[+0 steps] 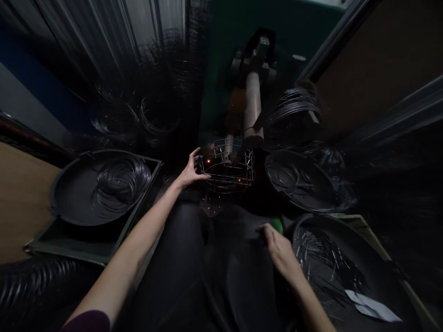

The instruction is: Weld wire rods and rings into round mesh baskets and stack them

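A round wire basket frame sits under the arm of a welding machine, with small orange sparks glowing on its wires. My left hand grips the basket's left rim, thumb up and fingers curled round the wire. My right hand rests low over my dark-clothed lap, fingers bent together, next to the pan of short wire pieces; whether it holds a piece I cannot make out.
A dark round pan with wire rings sits at the left on a square tray. Another pan lies right of the basket. Coils of wire hang behind. A white paper lies at lower right.
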A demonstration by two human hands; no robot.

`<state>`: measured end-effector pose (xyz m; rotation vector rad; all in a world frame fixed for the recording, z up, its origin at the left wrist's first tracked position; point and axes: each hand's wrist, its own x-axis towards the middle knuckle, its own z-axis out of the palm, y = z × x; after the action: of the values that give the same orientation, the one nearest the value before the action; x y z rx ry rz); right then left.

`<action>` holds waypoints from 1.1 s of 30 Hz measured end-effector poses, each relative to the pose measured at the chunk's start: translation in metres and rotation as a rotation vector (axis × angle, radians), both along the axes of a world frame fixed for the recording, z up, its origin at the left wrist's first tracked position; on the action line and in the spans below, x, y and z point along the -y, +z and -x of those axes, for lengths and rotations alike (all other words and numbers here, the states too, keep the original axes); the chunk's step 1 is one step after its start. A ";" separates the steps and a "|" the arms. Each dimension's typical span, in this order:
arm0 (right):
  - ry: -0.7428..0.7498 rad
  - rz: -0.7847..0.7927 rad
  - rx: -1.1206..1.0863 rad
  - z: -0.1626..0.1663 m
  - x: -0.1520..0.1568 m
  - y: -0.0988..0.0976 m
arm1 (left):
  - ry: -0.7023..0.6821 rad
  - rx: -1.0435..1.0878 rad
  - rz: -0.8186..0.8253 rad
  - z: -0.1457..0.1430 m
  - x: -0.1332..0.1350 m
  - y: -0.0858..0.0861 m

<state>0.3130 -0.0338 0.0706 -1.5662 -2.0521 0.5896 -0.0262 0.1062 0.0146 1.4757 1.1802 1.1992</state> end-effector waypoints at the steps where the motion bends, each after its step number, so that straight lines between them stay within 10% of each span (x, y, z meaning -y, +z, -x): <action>1: 0.056 -0.008 -0.020 -0.007 0.011 -0.013 | 0.035 0.028 -0.011 0.000 0.002 -0.001; 6: 0.182 0.076 -0.132 -0.029 0.026 -0.034 | 0.095 0.004 -0.137 0.002 0.030 0.022; 11: 0.013 0.240 -0.301 0.013 -0.005 0.033 | 0.003 -0.292 -0.318 -0.009 0.074 0.058; 15: 0.302 0.425 -0.209 0.067 -0.048 0.070 | -0.085 -0.596 -0.360 -0.030 0.083 0.075; 24: 0.466 -0.371 0.459 0.082 -0.066 0.044 | -0.071 -0.609 -0.346 -0.044 0.063 0.075; 33: 0.485 -0.517 0.434 0.074 -0.088 0.046 | -0.081 -0.563 -0.313 -0.047 0.041 0.084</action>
<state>0.2391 0.0545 0.1165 -0.9488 -2.6554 -0.1565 0.0209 0.0655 0.0990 2.1733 1.3135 0.9682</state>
